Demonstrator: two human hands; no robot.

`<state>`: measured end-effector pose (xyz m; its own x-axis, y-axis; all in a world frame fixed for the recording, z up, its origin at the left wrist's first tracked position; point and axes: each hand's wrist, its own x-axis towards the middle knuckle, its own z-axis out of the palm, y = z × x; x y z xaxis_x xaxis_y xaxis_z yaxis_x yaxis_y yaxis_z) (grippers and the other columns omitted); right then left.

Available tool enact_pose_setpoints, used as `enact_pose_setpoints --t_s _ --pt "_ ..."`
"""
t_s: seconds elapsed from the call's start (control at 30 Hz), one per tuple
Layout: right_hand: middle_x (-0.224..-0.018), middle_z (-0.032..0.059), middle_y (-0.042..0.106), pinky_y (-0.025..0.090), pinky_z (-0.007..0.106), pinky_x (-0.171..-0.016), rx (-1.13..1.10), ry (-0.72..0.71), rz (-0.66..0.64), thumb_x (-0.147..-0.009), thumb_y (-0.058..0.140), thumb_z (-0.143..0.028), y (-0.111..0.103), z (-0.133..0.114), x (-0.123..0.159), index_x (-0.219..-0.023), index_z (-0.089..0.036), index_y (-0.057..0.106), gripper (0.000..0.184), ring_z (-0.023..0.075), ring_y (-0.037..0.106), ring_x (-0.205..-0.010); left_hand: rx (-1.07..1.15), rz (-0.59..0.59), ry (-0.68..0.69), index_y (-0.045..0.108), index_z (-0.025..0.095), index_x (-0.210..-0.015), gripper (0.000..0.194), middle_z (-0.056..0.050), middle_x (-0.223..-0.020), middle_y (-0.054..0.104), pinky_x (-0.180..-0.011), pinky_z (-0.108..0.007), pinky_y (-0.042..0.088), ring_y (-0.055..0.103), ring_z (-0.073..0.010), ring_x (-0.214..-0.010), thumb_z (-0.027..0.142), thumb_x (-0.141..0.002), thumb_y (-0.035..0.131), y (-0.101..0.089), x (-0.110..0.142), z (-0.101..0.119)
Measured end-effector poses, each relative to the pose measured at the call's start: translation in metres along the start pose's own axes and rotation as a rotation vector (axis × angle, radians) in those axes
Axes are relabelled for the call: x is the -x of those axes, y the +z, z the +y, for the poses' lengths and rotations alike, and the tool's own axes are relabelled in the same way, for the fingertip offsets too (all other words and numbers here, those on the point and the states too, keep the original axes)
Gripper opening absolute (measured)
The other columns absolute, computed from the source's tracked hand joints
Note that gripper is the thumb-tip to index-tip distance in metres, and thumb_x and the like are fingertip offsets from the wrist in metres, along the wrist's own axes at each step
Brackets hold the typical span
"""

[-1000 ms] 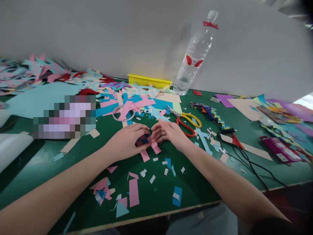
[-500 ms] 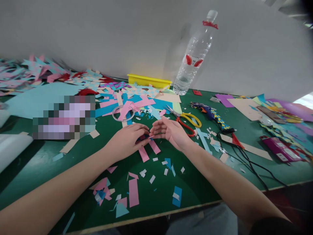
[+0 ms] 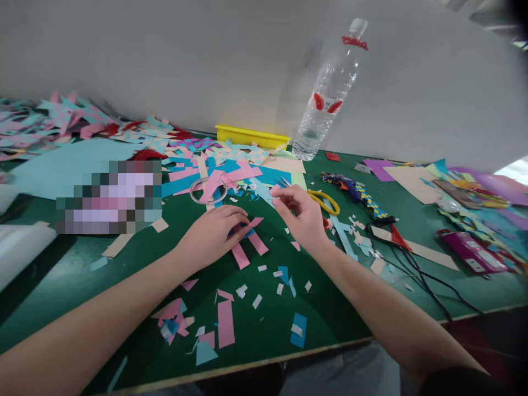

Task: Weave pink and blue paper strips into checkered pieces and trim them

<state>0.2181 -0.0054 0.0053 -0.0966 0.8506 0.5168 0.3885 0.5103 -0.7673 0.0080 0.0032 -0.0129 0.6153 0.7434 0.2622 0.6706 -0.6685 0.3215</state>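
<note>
My left hand (image 3: 216, 234) is curled around a woven paper piece of pink and blue strips, much of it hidden under the fingers. Pink paper strips (image 3: 256, 242) stick out from beneath that hand toward the table's front edge. Apart from it, my right hand (image 3: 301, 214) is raised over the table, its fingers bent and the thumb close to the forefinger. Whatever lies between those fingertips, if anything, cannot be made out. Behind the right hand lie scissors (image 3: 326, 202) with yellow and red handles, partly covered by it.
Paper scraps (image 3: 226, 324) litter the green table (image 3: 330, 308). A tape roll (image 3: 208, 190) lies behind my left hand. Farther back are a yellow tray (image 3: 251, 137) and a tilted plastic bottle (image 3: 325, 99). Black cords (image 3: 421, 275) and a purple packet (image 3: 474, 251) lie on the right.
My right hand has left the woven piece and moved up and right, covering part of the scissors. The left hand stays on the piece; a pink strip end now shows at its right side.
</note>
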Motion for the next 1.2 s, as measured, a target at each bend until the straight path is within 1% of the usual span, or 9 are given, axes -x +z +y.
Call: enact_pose_setpoints --t_s 0.1,0.17,0.23,0.3,0.4,0.53,0.8,0.93,1.2 --pt "-0.081 0.0022 0.062 0.048 0.027 -0.066 0.183 -0.262 -0.043 -0.088 0.055 -0.026 -0.003 0.003 0.002 -0.091 -0.021 0.064 0.011 0.0120 0.054 -0.070 0.002 0.043 -0.016 0.065 0.017 -0.101 0.033 -0.008 -0.113 0.065 -0.090 -0.040 0.046 0.057 -0.0245 -0.106 0.038 -0.093 0.042 0.001 0.000 -0.002" --pt "-0.081 0.0025 0.064 0.048 0.027 -0.069 0.291 -0.410 -0.131 -0.089 0.053 -0.024 -0.003 0.007 0.003 -0.092 -0.021 0.064 0.012 0.0128 0.056 -0.074 0.017 0.052 -0.017 0.065 0.017 -0.100 0.030 -0.008 -0.112 0.065 -0.089 -0.040 0.046 0.058 -0.0241 -0.105 0.037 -0.092 0.044 0.001 0.000 -0.003" --pt "-0.083 0.0031 0.066 0.047 0.026 -0.070 0.401 -0.525 -0.252 -0.091 0.051 -0.024 -0.003 0.011 0.005 -0.093 -0.020 0.065 0.015 0.0130 0.058 -0.078 0.033 0.058 -0.017 0.066 0.017 -0.100 0.028 -0.007 -0.111 0.066 -0.087 -0.039 0.046 0.058 -0.0236 -0.104 0.035 -0.092 0.044 0.002 0.000 -0.004" --pt "-0.084 0.0031 0.066 0.045 0.025 -0.066 0.486 -0.585 -0.341 -0.092 0.049 -0.025 -0.001 0.015 0.006 -0.094 -0.019 0.065 0.018 0.0124 0.058 -0.077 0.039 0.064 -0.016 0.065 0.017 -0.100 0.027 -0.007 -0.110 0.066 -0.086 -0.038 0.047 0.058 -0.0233 -0.102 0.033 -0.092 0.045 0.002 -0.001 -0.005" --pt "-0.084 0.0028 0.066 0.041 0.024 -0.062 0.560 -0.617 -0.409 -0.094 0.045 -0.026 0.004 0.016 0.009 -0.095 -0.018 0.065 0.021 0.0115 0.058 -0.076 0.032 0.076 -0.007 0.065 0.016 -0.098 0.027 -0.008 -0.108 0.066 -0.085 -0.038 0.047 0.059 -0.0231 -0.100 0.032 -0.091 0.045 0.003 -0.001 -0.006" --pt "-0.083 0.0023 0.066 0.038 0.023 -0.060 0.635 -0.614 -0.450 -0.096 0.041 -0.027 0.009 0.017 0.010 -0.095 -0.018 0.066 0.026 0.0109 0.059 -0.076 0.025 0.077 0.000 0.065 0.016 -0.097 0.027 -0.008 -0.107 0.066 -0.085 -0.037 0.046 0.058 -0.0227 -0.101 0.032 -0.092 0.044 0.005 0.000 -0.008" --pt "-0.080 0.0014 0.066 0.033 0.025 -0.056 0.750 -0.609 -0.495 -0.096 0.041 -0.024 0.013 0.016 0.010 -0.092 -0.018 0.067 0.027 0.0113 0.058 -0.072 0.011 0.044 0.001 0.064 0.017 -0.098 0.028 -0.008 -0.109 0.065 -0.087 -0.038 0.046 0.057 -0.0235 -0.103 0.033 -0.092 0.042 0.005 0.001 -0.010" --pt "-0.081 0.0016 0.066 0.032 0.026 -0.056 0.772 -0.621 -0.526 -0.095 0.041 -0.021 0.013 0.018 0.010 -0.094 -0.018 0.066 0.025 0.0116 0.057 -0.073 0.014 0.031 0.007 0.064 0.018 -0.095 0.028 -0.008 -0.110 0.064 -0.088 -0.038 0.046 0.056 -0.0238 -0.105 0.034 -0.093 0.042 0.004 0.001 -0.010" --pt "-0.080 0.0011 0.062 0.030 0.027 -0.056 0.797 -0.652 -0.541 -0.095 0.041 -0.018 0.013 0.022 0.011 -0.097 -0.019 0.063 0.023 0.0112 0.052 -0.071 0.017 0.028 0.008 0.063 0.018 -0.094 0.026 -0.007 -0.109 0.065 -0.088 -0.039 0.046 0.056 -0.0238 -0.106 0.033 -0.092 0.043 0.004 0.001 -0.010"
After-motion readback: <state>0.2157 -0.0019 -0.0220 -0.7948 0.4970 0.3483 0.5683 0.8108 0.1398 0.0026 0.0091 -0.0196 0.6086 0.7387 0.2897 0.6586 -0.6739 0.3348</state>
